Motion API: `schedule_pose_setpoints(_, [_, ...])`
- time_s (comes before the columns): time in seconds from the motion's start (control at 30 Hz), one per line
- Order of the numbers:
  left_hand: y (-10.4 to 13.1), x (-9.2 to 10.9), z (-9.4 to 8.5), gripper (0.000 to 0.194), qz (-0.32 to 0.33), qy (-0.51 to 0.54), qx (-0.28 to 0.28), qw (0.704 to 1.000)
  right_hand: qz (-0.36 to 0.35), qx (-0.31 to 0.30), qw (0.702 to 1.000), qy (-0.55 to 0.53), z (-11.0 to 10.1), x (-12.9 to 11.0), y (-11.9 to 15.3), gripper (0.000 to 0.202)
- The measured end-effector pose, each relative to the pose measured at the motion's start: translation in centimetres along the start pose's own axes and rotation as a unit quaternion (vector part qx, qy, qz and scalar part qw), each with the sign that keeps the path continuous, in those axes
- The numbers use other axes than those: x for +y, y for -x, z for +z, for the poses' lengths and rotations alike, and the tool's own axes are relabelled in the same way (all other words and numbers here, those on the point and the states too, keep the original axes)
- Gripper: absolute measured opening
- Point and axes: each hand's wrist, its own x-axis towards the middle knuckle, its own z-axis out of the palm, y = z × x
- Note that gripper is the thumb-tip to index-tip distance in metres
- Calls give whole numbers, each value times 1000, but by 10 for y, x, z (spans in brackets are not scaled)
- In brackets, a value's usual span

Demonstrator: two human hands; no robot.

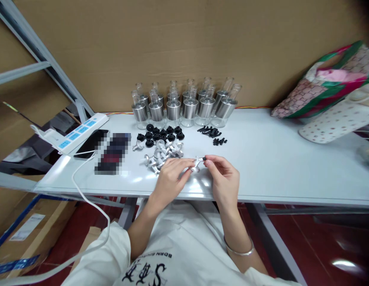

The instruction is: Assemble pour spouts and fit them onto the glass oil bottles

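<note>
Pinched in my left hand [172, 178] is a silver pour spout [196, 164] with a round flange, held just above the front of the table. My right hand [225, 176] grips a small black tip [204, 159] between thumb and forefinger, at the spout's narrow end. Whether the tip is fully seated, I cannot tell. Close to my left hand lies a loose pile of similar silver spouts [160, 153]. Behind it sit several black ribbed stoppers [163, 133]. To their right are small black pieces, one group longer [210, 131] and one shorter [220, 141].
Several glass bottles [189, 108] with steel sleeves stand in two rows at the back of the white table [276, 159]. At left lie a power strip [83, 133], a phone [92, 143] and a white cable [83, 190]. A tumbler [336, 115] and patterned bag [309, 87] are at right.
</note>
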Motion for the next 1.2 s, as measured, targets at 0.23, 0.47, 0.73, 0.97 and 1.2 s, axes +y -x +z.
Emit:
schedule_pose_setpoints(0.23, [-1,1,-1,12,6,1,2,1000,18,-26,999,-17,3,-2,-2,12])
schedule_pose_setpoints(0.47, [1,-2,-2,11,-6,22,26,999,-19,-72,997,-4,1,-1,-5,6])
schedule_pose_setpoints(0.73, [1,2,-4,10,-55,86,10,995,8,-90,995,-31,3,-6,-2,16])
schedule_pose_setpoints(0.97, [-7,6,-10,12,-71,106,-75,989,23,-44,998,-44,5,-6,-2,27])
schedule_pose_setpoints(1.2, [-24,8,-28,16,-62,68,-139,986,-8,-6,998,-67,3,-5,0,24])
